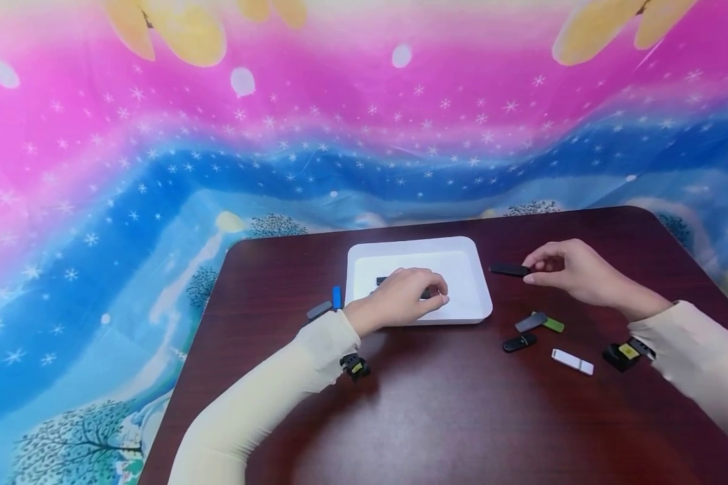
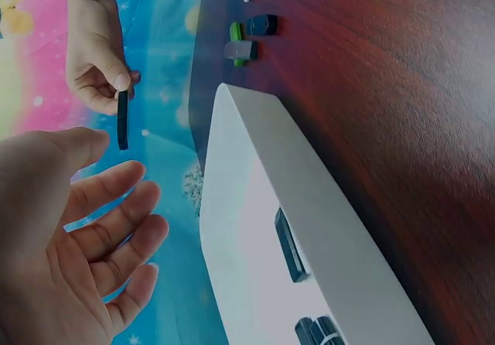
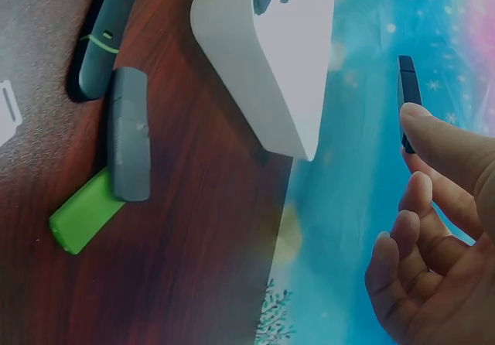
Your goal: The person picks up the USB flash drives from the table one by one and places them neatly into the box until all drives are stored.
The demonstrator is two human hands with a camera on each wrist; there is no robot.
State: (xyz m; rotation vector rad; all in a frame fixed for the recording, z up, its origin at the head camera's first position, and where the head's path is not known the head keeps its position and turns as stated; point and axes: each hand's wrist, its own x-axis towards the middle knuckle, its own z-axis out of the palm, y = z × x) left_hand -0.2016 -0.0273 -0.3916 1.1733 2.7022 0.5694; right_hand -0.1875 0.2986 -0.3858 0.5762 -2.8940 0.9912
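Observation:
My right hand (image 1: 576, 271) pinches one end of a slim black USB stick (image 1: 505, 269) between thumb and fingers, just right of the white tray (image 1: 482, 306). In the right wrist view that stick (image 3: 409, 97) points away from the thumb, held up off the table. My left hand (image 1: 403, 298) hovers over the tray with fingers loosely bent. Nothing is held in the left hand (image 2: 93, 244), as the left wrist view shows. Several dark USB sticks lie inside the tray, one of them (image 2: 290, 246) near its wall; the left hand partly covers them in the head view.
Right of the tray lie a grey stick (image 1: 530, 322) across a green stick (image 1: 554, 324), a black stick (image 1: 519, 343) and a white stick (image 1: 572, 362). On the left are a blue stick (image 1: 337, 297) and a grey one (image 1: 319, 310). A patterned cloth (image 1: 364, 162) hangs behind the table.

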